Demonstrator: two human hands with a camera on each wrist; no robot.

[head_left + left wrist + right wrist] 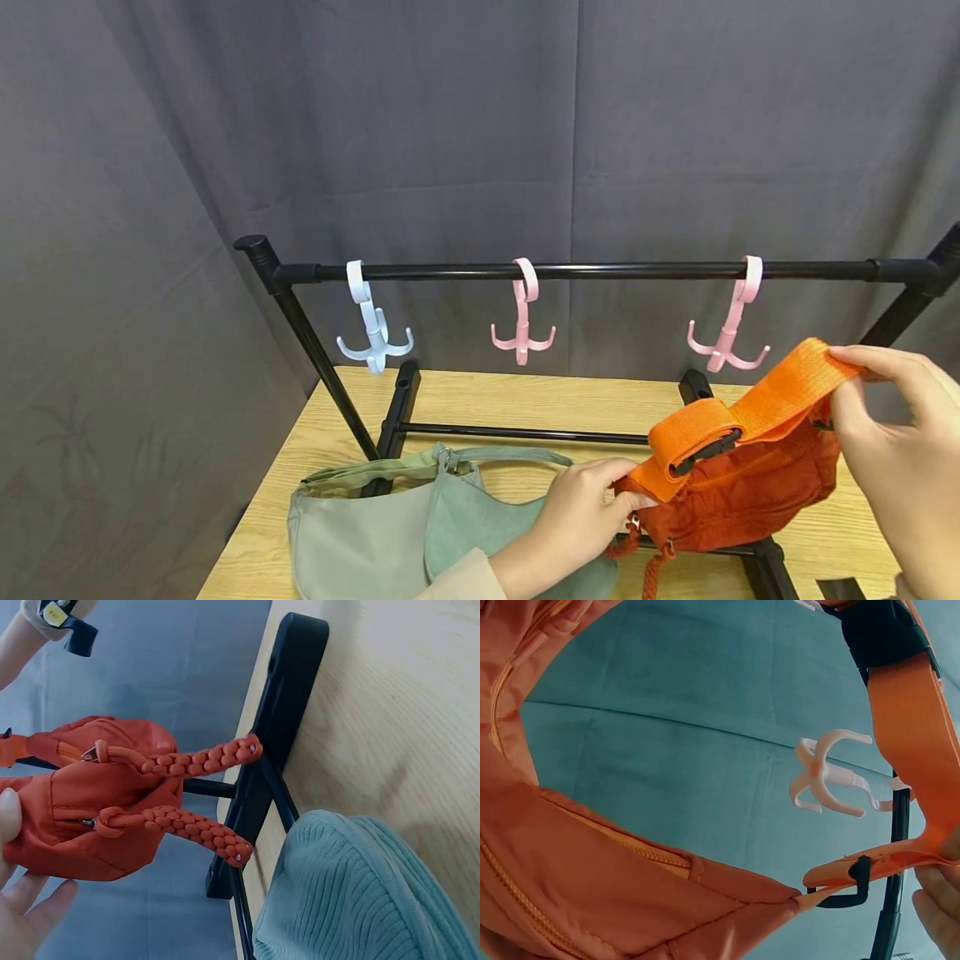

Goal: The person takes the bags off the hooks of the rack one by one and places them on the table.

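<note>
An orange-red waist bag (757,492) is held up over the right part of the rack, with its bright orange strap (795,383) looped above it and a black buckle (708,450) on the strap. My left hand (577,517) pinches the bag's left end where the strap joins. With thumb and fingers my right hand (900,417) grips the strap at its right side. Two braided zipper pulls (202,761) dangle from the bag in the left wrist view. A pink hook (726,329) hangs on the rail just behind and above the bag.
The black rack's rail (637,271) also carries a pale blue hook (372,325) and another pink hook (522,317). Grey-green bags (367,533) lie at the left on the wooden table (255,550). A grey curtain (450,125) stands behind.
</note>
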